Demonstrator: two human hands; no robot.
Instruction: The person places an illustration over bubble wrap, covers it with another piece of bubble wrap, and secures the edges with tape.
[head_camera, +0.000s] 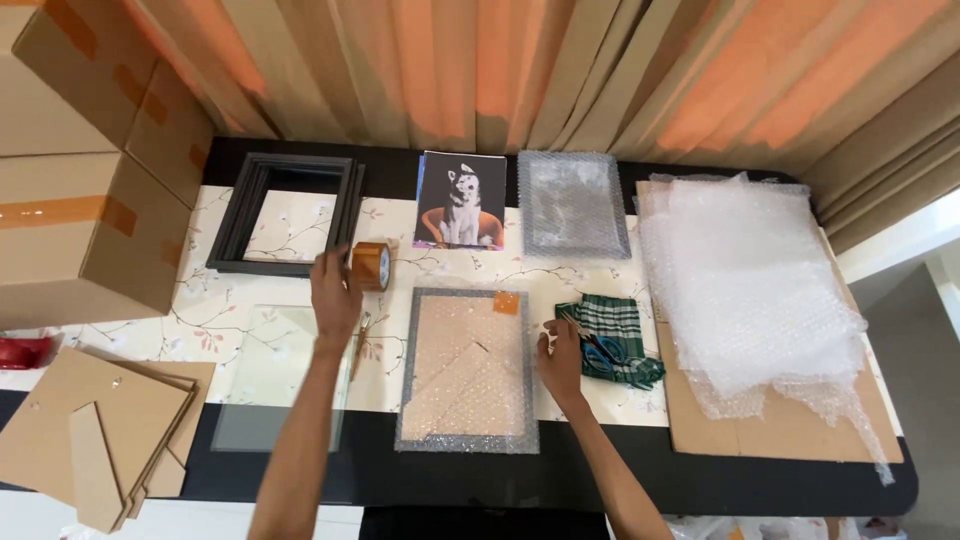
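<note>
Tape roll (371, 265), brown and standing on its edge, sits on the flowered cloth (200, 310) of the desk (560, 480), just right of the stacked dark picture frames (285, 213). Left hand (335, 295) is right up against it, fingers (328, 266) curled round the roll's left side, touching it; whether they truly clamp it I cannot tell from this angle. Over to the right hand (562, 360), which rests at the right edge of the bubble-wrapped frame (466, 370), a flat grey-bordered panel lying in the middle of the desk with a small orange tape piece near its top right corner. Those fingers are bent loosely, fingertips reaching toward the blue-handled scissors (600, 350), touching or nearly touching them; no firm grip shows. The scissors lie on a folded green checked cloth (615, 325). Behind, against the curtain, a husky dog photo (461, 200) stands beside another bubble-wrapped panel (572, 203). A big heap of loose bubble wrap (750, 290) covers flat cardboard (780, 435) on the right. A clear glass pane (265, 375) lies under the left forearm. Cardboard backing boards (95, 435) lie at lower left, with cardboard boxes (85, 190) stacked above them.
</note>
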